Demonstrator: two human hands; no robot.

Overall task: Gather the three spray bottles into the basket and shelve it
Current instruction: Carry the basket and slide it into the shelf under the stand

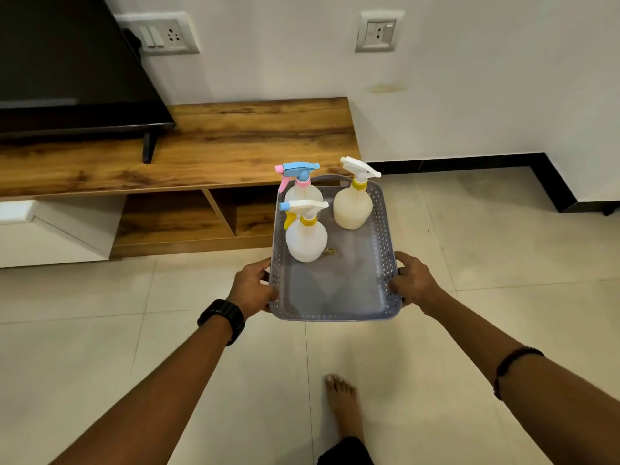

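Observation:
A grey perforated basket (385, 236) is held in the air above the tiled floor. My left hand (253, 285) grips its left rim and my right hand (414, 281) grips its right rim. Three spray bottles stand upright inside. The one with a blue and pink trigger (302, 186) is at the far left. A white-trigger bottle with a yellow collar (306, 238) stands in front of it. A cream bottle with a white trigger (353, 204) is at the far right. The near half of the basket holds nothing.
A low wooden TV cabinet (235, 142) runs along the wall, with open shelf compartments (174, 216) underneath, just beyond the basket. A black TV (67, 78) stands on its left. A white drawer front (50, 229) is at lower left. My bare foot (342, 404) is on the floor.

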